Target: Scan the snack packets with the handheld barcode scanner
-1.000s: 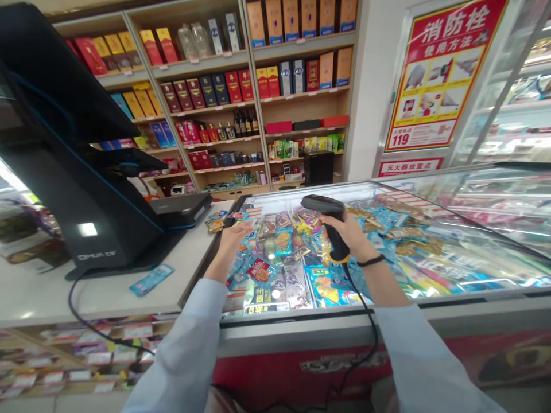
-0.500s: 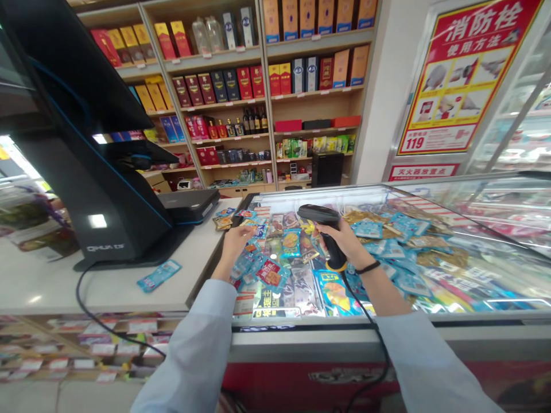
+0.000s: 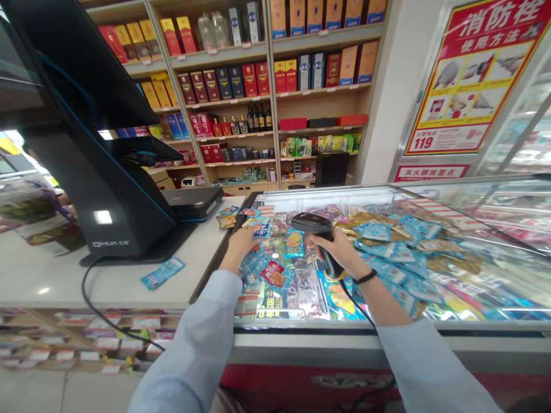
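My right hand [image 3: 338, 249] is wrapped round the handle of a black barcode scanner [image 3: 314, 225], its head pointing left over the glass-topped freezer [image 3: 310, 339]. A cable runs down from the scanner's grip. Near the freezer's left edge, my left hand [image 3: 241, 245] has its fingers closed at the edge of a small blue snack packet [image 3: 262, 230]. Below that hand lie loose light-blue packets and a red-labelled packet [image 3: 274, 272]. A larger pile of blue packets [image 3: 398, 252] and gold packets [image 3: 451, 265] spreads to the right of the scanner.
On the white counter [image 3: 120, 289] at left stand a black checkout terminal [image 3: 124, 195] and a lone blue packet [image 3: 162, 273]. A few packets [image 3: 227, 218] lie by the counter's right edge. Shelves of boxed bottles [image 3: 235, 83] stand behind the freezer.
The scanner and right hand have shifted slightly left, nearer my left hand. My left hand stays by the small blue packet. The whole view has moved a little.
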`<state>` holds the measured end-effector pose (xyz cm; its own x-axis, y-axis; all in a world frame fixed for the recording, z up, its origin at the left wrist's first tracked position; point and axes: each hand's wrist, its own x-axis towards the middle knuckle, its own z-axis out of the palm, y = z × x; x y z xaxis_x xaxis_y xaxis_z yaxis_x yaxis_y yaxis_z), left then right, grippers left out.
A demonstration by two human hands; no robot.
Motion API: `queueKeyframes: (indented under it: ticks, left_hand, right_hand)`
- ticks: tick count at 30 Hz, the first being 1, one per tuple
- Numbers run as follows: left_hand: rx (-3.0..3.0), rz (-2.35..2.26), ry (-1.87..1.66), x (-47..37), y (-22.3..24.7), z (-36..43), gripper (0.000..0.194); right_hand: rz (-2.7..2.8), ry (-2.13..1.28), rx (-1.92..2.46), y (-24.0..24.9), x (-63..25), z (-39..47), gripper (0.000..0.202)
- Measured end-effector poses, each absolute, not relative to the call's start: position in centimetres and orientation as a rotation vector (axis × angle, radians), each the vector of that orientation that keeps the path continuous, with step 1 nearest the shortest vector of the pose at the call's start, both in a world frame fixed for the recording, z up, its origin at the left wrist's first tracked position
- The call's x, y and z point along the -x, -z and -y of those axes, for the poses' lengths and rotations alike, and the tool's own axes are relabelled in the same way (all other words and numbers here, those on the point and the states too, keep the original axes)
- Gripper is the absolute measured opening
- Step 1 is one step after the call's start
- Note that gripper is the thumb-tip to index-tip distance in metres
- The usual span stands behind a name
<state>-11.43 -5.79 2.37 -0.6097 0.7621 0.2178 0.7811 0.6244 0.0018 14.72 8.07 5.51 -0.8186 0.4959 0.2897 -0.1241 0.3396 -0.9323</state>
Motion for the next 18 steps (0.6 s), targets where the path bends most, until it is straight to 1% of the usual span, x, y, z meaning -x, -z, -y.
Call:
queueKeyframes:
  ticks: [3, 6, 12, 15, 18]
  left_hand:
    - [1.364, 2.676, 0.161, 11.6, -2.0, 4.8, 0.064]
    - [1.332, 2.687, 0.162, 11.0, -1.4, 4.1, 0.069]
    - [1.254, 2.612, 0.051, 9.6, -1.0, 3.5, 0.046]
    - [1.194, 2.612, 0.073, 9.5, -0.9, 3.5, 0.044]
    - [1.1, 2.603, 0.205, 9.9, -0.8, 3.7, 0.041]
  right_hand:
    - [2.103, -1.47, 0.342, -5.2, -14.6, -8.0, 0.029]
    - [2.134, -1.43, 0.38, -5.0, -14.5, -7.8, 0.028]
    - [2.21, -1.312, 0.446, -5.0, -14.9, -7.0, 0.027]
    - [2.211, -1.289, 0.456, -4.9, -15.0, -7.1, 0.029]
    - [2.181, -1.301, 0.455, -4.8, -15.0, -7.4, 0.028]
